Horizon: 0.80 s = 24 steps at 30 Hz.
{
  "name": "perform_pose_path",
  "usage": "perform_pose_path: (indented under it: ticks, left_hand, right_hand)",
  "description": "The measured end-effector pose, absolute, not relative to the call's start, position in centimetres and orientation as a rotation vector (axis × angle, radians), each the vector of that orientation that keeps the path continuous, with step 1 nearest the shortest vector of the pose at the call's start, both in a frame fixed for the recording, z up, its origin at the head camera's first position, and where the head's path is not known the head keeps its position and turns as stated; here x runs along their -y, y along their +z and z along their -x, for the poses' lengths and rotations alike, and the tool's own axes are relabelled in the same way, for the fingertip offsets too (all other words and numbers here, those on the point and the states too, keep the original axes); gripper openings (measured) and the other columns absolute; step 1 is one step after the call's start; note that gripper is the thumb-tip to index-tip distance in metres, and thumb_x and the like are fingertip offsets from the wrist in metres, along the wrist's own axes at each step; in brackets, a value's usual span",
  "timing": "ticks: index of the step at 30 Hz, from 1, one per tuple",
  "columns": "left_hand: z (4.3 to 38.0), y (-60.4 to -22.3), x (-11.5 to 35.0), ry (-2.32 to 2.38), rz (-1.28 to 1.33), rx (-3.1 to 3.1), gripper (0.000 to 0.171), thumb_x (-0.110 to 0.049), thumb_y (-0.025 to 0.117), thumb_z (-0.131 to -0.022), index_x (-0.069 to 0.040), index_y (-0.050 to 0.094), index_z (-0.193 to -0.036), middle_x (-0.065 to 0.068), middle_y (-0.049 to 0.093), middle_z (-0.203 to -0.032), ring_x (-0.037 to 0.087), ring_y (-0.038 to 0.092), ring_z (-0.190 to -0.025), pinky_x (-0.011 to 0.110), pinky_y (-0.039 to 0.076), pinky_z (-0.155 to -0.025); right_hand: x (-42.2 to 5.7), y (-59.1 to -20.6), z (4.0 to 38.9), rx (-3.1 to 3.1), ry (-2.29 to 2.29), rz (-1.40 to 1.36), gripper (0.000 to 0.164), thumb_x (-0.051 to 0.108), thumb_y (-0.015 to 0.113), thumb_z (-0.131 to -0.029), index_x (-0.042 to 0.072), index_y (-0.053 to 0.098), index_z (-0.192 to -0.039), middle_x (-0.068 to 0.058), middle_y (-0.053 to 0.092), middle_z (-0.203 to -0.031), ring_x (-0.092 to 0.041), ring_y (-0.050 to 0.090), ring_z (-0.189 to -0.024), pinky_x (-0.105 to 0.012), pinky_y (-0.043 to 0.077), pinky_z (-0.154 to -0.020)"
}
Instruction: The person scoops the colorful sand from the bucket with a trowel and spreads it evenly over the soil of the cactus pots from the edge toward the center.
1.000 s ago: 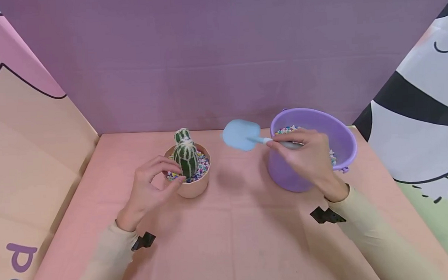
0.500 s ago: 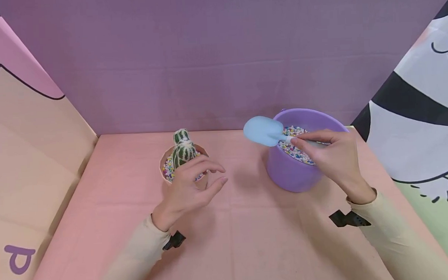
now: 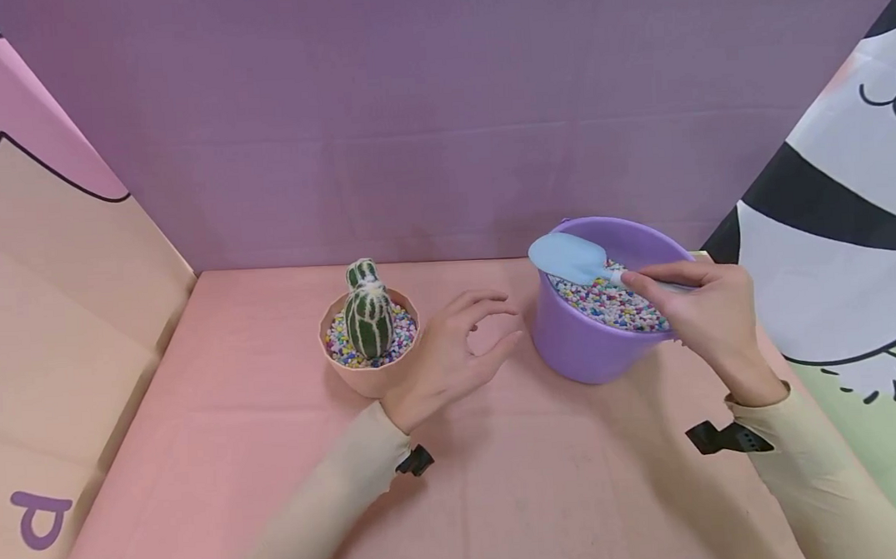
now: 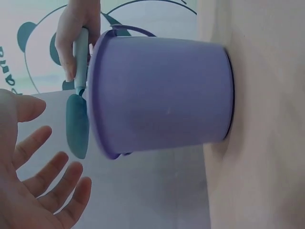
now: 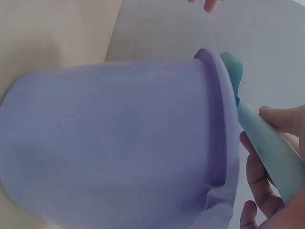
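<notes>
My right hand (image 3: pixel 708 318) grips the handle of a light blue toy shovel (image 3: pixel 567 258), whose blade lies over the left rim of a purple bucket (image 3: pixel 586 353). Small multicoloured pebbles (image 3: pixel 618 305) fill part of the bucket. In the right wrist view the fingers curl round the pale shovel handle (image 5: pixel 271 148). Between pot and bucket, my left hand (image 3: pixel 451 354) holds nothing; its fingers are relaxed and spread, pointing at the bucket. Behind its wrist stands a peach pot (image 3: pixel 358 379) with a green cactus (image 3: pixel 370 320) upright in more coloured pebbles.
A pink cloth (image 3: pixel 532 493) covers the table. A purple backdrop (image 3: pixel 441 130) rises at the rear, with a printed panel (image 3: pixel 35 272) on the left and a panda panel (image 3: pixel 844 229) on the right. The bucket's handle (image 4: pixel 136 30) shows in the left wrist view.
My left hand has left the cactus and moved right toward the bucket. My right hand has carried the shovel right, bringing its blade from beside the bucket to over its rim.
</notes>
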State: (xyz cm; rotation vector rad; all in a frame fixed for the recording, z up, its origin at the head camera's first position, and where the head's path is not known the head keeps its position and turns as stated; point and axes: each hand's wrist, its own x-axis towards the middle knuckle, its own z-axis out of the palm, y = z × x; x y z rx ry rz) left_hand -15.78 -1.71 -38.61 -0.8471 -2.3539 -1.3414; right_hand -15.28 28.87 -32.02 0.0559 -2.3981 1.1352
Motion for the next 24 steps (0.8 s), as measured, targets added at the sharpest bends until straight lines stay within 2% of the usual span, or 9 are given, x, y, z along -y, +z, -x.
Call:
perform_pose_path:
  ticks: [5,10,15,20,24]
  left_hand:
    - [16.6,-38.8,-0.3,-1.330,0.801,2.401,0.034,-0.033,0.077,-0.097,-0.021,0.076,-0.129,-0.002,0.065,-0.146,0.015,0.059,-0.139,0.037,0.054,-0.110]
    - [17.4,-39.0,-2.0,-1.327,0.789,2.439,0.039,-0.037,0.076,-0.097,-0.024,0.074,-0.133,-0.001,0.061,-0.152,0.016,0.054,-0.145,0.043,0.045,-0.121]
    - [18.1,-39.1,-3.4,-1.283,0.779,2.468,0.046,-0.043,0.075,-0.096,-0.025,0.072,-0.138,0.000,0.058,-0.157,0.017,0.051,-0.148,0.047,0.045,-0.121]
    - [18.7,-39.2,-4.4,-1.250,0.791,2.468,0.052,-0.046,0.075,-0.095,-0.023,0.069,-0.141,0.001,0.055,-0.160,0.020,0.050,-0.148,0.047,0.047,-0.119]
    - [18.9,-39.4,-5.1,-1.280,0.763,2.496,0.050,-0.048,0.077,-0.094,-0.024,0.071,-0.138,0.000,0.053,-0.160,0.020,0.049,-0.149,0.047,0.048,-0.116]
  right_hand:
    - [-29.8,-32.3,15.3,2.434,1.161,0.022,0.028,0.031,0.091,-0.086,0.007,0.086,-0.100,0.028,0.071,-0.074,-0.006,0.055,-0.044,-0.025,0.046,-0.038]
    - [-30.6,-32.6,15.5,2.449,1.176,0.069,0.031,0.031,0.089,-0.088,0.005,0.085,-0.103,0.030,0.071,-0.076,-0.007,0.059,-0.043,-0.025,0.050,-0.038]
    - [-31.0,-32.7,15.5,2.450,1.171,0.092,0.032,0.027,0.088,-0.089,0.000,0.084,-0.106,0.033,0.068,-0.077,-0.002,0.063,-0.050,-0.025,0.051,-0.039]
    - [-31.5,-33.5,16.0,2.461,1.126,0.072,0.032,0.030,0.089,-0.088,0.002,0.085,-0.103,0.032,0.068,-0.074,-0.006,0.060,-0.045,-0.025,0.051,-0.039]
    - [-31.7,-34.2,16.4,2.497,1.054,0.069,0.032,0.033,0.088,-0.088,0.005,0.086,-0.103,0.037,0.064,-0.068,-0.005,0.056,-0.040,-0.023,0.049,-0.038]
